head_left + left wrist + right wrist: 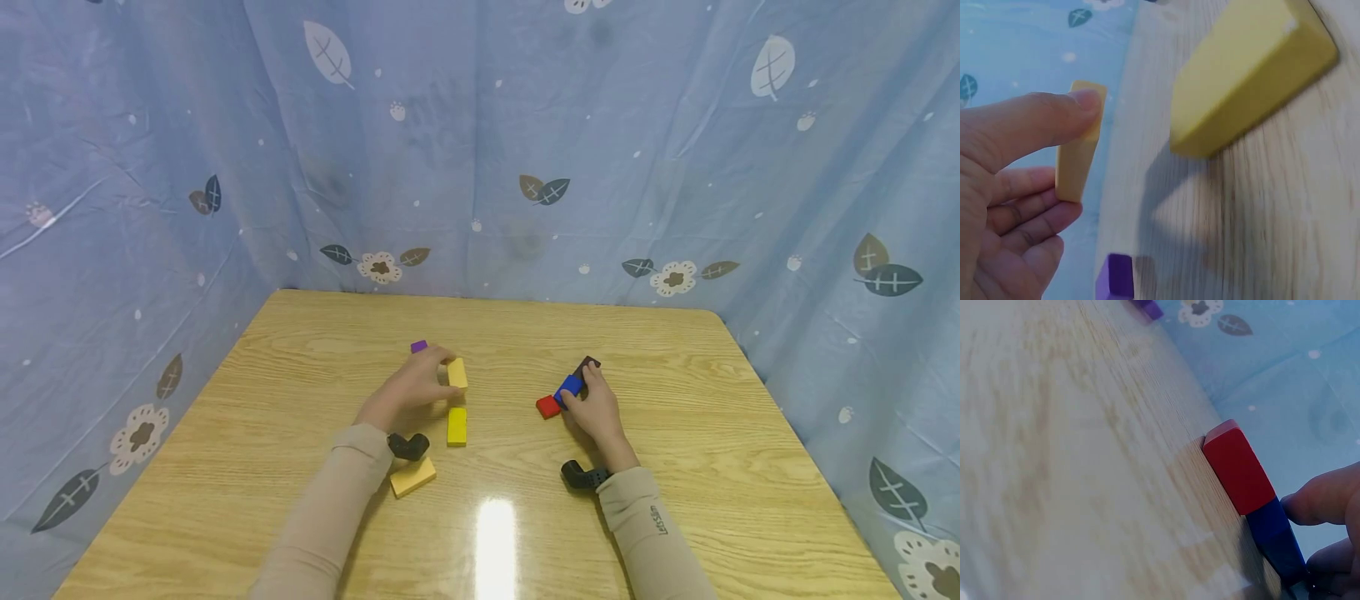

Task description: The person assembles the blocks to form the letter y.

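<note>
In the head view my left hand (415,382) pinches a pale yellow block (457,375) between thumb and fingers. The left wrist view has this pale block (1079,156) raised, thumb on its upper end. A brighter yellow block (457,427) lies just nearer on the table. On the right, a red block (548,407), a blue block (567,390) and a dark brown block (588,364) form a slanted line. My right hand (597,410) has its thumb against the blue block and its fingertips by the dark brown one, largely hidden in the right wrist view.
A purple block (418,346) lies beyond my left hand, partly covered by it. Another pale yellow block (413,477) is beside the left wrist camera. A blue patterned curtain (480,150) surrounds the wooden table (337,325) at the back and sides.
</note>
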`<state>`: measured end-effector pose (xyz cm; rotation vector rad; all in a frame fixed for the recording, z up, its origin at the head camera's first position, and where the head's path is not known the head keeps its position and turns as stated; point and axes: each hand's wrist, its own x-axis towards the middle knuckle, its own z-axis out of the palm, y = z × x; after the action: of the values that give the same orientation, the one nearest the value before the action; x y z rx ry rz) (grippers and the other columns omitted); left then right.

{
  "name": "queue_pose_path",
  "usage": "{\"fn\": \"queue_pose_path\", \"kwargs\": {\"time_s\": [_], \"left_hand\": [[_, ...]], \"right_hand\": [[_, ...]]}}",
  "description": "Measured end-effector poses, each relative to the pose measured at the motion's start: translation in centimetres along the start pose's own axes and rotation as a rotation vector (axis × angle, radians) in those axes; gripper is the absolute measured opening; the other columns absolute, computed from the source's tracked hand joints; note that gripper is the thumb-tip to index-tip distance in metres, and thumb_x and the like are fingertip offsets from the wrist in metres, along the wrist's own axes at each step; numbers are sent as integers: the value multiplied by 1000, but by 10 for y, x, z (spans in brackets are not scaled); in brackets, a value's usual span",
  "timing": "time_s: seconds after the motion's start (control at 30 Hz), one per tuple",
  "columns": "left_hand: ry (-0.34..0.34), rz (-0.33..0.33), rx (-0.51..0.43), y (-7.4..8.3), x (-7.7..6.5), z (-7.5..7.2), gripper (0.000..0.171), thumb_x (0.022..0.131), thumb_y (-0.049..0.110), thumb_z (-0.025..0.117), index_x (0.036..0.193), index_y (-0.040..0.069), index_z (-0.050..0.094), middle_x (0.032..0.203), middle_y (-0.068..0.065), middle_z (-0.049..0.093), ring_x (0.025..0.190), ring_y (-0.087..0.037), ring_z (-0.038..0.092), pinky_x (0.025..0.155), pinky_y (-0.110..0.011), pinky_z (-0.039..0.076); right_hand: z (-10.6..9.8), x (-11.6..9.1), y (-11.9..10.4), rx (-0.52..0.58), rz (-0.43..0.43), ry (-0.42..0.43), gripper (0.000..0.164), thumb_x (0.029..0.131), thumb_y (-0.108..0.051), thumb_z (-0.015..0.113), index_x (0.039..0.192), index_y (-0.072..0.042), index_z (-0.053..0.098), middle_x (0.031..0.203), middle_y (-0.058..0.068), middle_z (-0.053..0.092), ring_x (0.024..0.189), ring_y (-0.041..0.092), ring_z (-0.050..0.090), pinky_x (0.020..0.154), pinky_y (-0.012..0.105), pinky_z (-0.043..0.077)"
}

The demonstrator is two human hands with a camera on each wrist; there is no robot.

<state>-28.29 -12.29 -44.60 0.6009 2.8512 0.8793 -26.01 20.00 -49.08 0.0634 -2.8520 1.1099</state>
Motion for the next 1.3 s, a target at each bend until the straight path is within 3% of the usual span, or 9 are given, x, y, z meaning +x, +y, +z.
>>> {"fn": "queue_pose_path", "kwargs": {"time_s": [0.2, 0.47, 0.7, 0.87, 1.07, 1.3], "left_hand": [[5, 30, -14, 13, 7, 5, 66, 78, 29, 77, 131, 1, 50, 128, -12, 54, 119, -28, 51, 105, -41, 42], [26, 50, 34, 33, 22, 20, 63, 80, 32, 75, 128, 0, 51, 128, -13, 54, 119, -27, 50, 103, -39, 43], [31, 2, 102, 49, 30, 32, 66, 80, 34, 75, 130, -2, 50, 130, -15, 53, 119, -27, 50, 104, -38, 42], [36, -42, 104, 60, 33, 38, 66, 80, 32, 75, 129, -3, 50, 122, -14, 54, 106, -23, 53, 95, -34, 48], [56, -43, 130, 68, 36, 46, 61, 80, 34, 75, 123, -4, 53, 107, -10, 55, 91, -18, 51, 80, -28, 50], [65, -34, 174, 74, 39, 56, 57, 80, 36, 75, 115, -4, 54, 99, -9, 54, 89, -19, 50, 79, -29, 50]], "right_hand": [[0, 0, 1, 5, -5, 5, 71, 91, -23, 59, 144, 11, 26, 154, 25, 18, 142, 41, 14, 115, 52, 19], [1, 0, 2, 3, -7, 6, 71, 91, -23, 59, 143, 12, 25, 154, 26, 17, 142, 42, 14, 115, 53, 19], [0, 1, 1, 6, -4, -7, 71, 92, -23, 59, 144, 11, 25, 154, 25, 16, 143, 41, 14, 116, 51, 18], [-1, 0, 0, 12, 3, -8, 71, 91, -22, 59, 144, 11, 25, 155, 25, 16, 143, 40, 13, 116, 51, 18], [-1, -1, 0, 9, 3, -7, 71, 91, -22, 59, 144, 11, 25, 155, 24, 16, 143, 40, 13, 116, 50, 17], [0, 0, 1, 22, 4, 7, 71, 91, -23, 59, 144, 11, 26, 155, 24, 17, 143, 40, 15, 116, 50, 18]]}}
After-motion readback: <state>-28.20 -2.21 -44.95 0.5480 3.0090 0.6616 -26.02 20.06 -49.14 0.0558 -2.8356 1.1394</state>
